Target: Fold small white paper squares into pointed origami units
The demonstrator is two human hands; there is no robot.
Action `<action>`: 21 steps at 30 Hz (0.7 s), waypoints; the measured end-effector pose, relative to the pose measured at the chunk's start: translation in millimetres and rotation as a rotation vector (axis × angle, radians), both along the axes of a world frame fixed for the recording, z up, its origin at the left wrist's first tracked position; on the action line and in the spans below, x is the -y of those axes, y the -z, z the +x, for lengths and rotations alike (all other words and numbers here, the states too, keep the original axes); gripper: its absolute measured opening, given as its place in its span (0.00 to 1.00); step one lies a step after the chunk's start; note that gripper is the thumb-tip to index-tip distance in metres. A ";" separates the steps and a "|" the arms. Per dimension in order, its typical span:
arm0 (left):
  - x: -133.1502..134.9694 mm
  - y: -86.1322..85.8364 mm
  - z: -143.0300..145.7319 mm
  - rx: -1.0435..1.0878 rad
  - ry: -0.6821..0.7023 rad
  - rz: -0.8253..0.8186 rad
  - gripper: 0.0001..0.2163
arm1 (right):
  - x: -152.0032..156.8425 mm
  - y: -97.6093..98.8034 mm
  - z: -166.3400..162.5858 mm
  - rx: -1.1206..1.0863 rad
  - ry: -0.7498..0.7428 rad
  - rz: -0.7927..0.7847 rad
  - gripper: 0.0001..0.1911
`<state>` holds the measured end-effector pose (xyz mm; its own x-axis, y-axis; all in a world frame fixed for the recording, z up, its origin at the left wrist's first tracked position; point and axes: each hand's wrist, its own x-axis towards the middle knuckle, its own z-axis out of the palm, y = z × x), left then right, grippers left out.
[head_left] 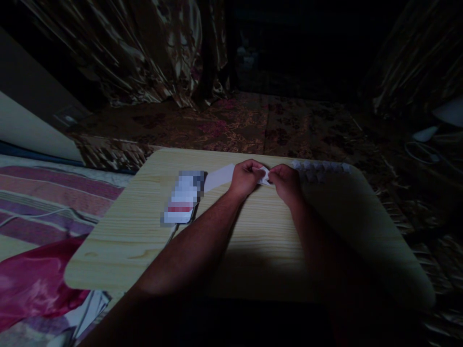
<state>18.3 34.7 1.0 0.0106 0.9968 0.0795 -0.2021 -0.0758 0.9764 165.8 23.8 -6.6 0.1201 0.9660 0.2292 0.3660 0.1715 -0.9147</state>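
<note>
Near the far side of a pale wooden table, a small piece of white paper (265, 177) is pinched between my two hands. My left hand (246, 178) closes on its left side and my right hand (287, 180) on its right; the fingers cover much of it, and its exact folds are hard to make out. Behind my left hand lies a flat white sheet of paper (219, 177). To the right of my right hand, several small folded paper pieces (323, 167) sit in rows along the far edge, dim in shadow.
A phone (184, 197) with a blurred lit screen and a cable lies on the table (119, 231), left of my forearms. A striped bed cover (65, 193) and red cloth (39, 279) are at left. Patterned curtains (181, 53) hang behind; a white lamp (448, 113) stands at right.
</note>
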 end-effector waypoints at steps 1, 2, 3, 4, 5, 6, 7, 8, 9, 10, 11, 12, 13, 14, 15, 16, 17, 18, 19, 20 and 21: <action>-0.1 0.2 0.1 0.002 -0.003 -0.009 0.08 | 0.1 -0.3 -0.2 -0.001 -0.001 -0.002 0.07; -0.4 0.4 0.1 0.000 -0.008 -0.017 0.08 | 0.2 -0.4 -0.4 -0.002 0.000 -0.006 0.08; -0.6 0.8 0.1 -0.004 -0.012 -0.023 0.08 | 0.3 -0.5 -0.6 0.000 0.002 -0.009 0.08; -0.9 1.3 0.0 -0.008 -0.015 -0.027 0.08 | 0.2 -0.4 -0.6 0.002 0.002 -0.011 0.08; -1.3 1.8 -0.1 -0.012 -0.017 -0.027 0.08 | 0.1 -0.1 -0.6 0.005 0.001 -0.010 0.08; -1.5 2.3 -0.2 -0.018 -0.017 -0.023 0.08 | -0.2 0.4 -0.5 0.005 0.000 -0.009 0.08; -1.8 2.8 -0.3 -0.023 -0.015 -0.017 0.08 | -0.5 1.1 -0.4 0.002 -0.006 -0.006 0.08; -1.9 3.2 -0.5 -0.026 -0.013 -0.010 0.08 | -0.8 2.1 -0.2 -0.001 -0.011 -0.001 0.08; -2.0 3.4 -0.6 -0.028 -0.011 -0.005 0.08 | -1.3 3.3 -0.1 -0.003 -0.018 0.002 0.08; -1.9 3.3 -0.8 -0.028 -0.009 -0.005 0.07 | -1.8 4.7 0.1 -0.003 -0.023 0.004 0.08; -1.7 3.0 -0.9 -0.027 -0.010 -0.008 0.07 | -2.3 6.1 0.2 0.000 -0.025 0.004 0.08; -1.4 2.4 -1.0 -0.029 -0.012 -0.014 0.07 | -2.9 7.6 0.4 0.006 -0.027 0.001 0.08; -1.0 1.6 -1.0 -0.032 -0.015 -0.020 0.07 | -3.5 9.0 0.6 0.010 -0.029 -0.001 0.08; -0.5 0.7 -0.9 -0.037 -0.021 -0.025 0.07 | -4.0 10.2 0.7 0.011 -0.030 -0.003 0.08; 0.0 -0.2 -0.8 -0.043 -0.023 -0.028 0.07 | -4.5 11.1 0.8 0.010 -0.032 -0.005 0.08; 0.4 -1.0 -0.6 -0.044 -0.026 -0.028 0.07 | -4.8 11.6 0.8 0.007 -0.035 -0.007 0.09; 0.7 -1.6 -0.5 -0.045 -0.028 -0.026 0.07 | -4.9 11.8 0.7 0.003 -0.036 -0.008 0.09; 0.9 -1.9 -0.4 -0.043 -0.031 -0.023 0.07 | -4.8 11.6 0.5 -0.002 -0.036 -0.009 0.09; 1.0 -2.1 -0.4 -0.039 -0.035 -0.020 0.07 | -4.5 11.0 0.2 -0.006 -0.036 -0.010 0.09; 1.0 -2.0 -0.4 -0.035 -0.038 -0.017 0.07 | -4.0 10.2 -0.2 -0.010 -0.036 -0.011 0.08; 1.0 -1.8 -0.5 -0.031 -0.040 -0.015 0.07 | -3.3 9.2 -0.6 -0.014 -0.039 -0.010 0.08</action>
<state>17.7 33.7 2.8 -0.0273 0.9975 0.0652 -0.1687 -0.0689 0.9833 165.1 27.2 -15.8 0.0851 0.9723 0.2179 0.3465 0.1761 -0.9214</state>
